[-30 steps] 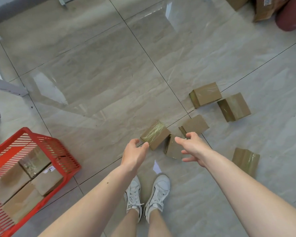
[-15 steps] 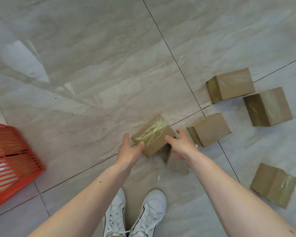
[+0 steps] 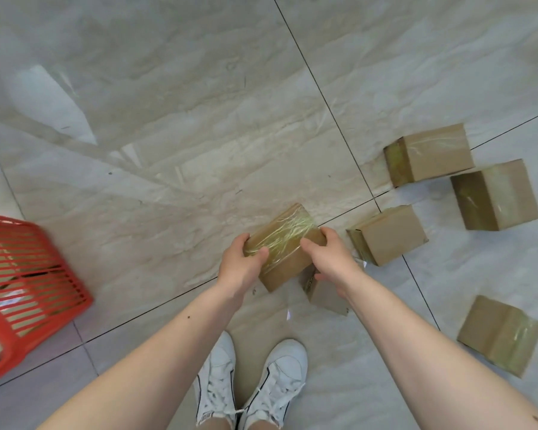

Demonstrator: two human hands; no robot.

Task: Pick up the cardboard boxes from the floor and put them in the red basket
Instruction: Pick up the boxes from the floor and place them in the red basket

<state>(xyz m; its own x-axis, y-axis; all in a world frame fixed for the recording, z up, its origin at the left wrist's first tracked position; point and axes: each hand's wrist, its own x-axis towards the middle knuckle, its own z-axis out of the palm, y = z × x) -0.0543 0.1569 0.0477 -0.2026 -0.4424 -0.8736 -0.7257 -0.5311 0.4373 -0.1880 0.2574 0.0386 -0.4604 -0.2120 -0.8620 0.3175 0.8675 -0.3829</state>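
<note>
A taped cardboard box (image 3: 281, 243) is gripped from both ends, my left hand (image 3: 241, 266) on its left end and my right hand (image 3: 331, 259) on its right. Just under my right wrist another box (image 3: 323, 294) lies on the floor, partly hidden. More cardboard boxes lie to the right: one close by (image 3: 389, 234), two farther back (image 3: 430, 153) (image 3: 497, 193), and one near my right forearm (image 3: 500, 333). The red basket (image 3: 28, 293) stands at the left edge, with boxes dimly visible through its slats.
The floor is glossy grey tile with dark grout lines. My two white sneakers (image 3: 249, 386) stand at the bottom centre, between my arms. A small scrap of white paper (image 3: 289, 315) lies on the floor in front of them.
Both hands reached forward and closed on the taped box, which was lying free before. The view moved closer and lower, so the basket slid toward the left edge.
</note>
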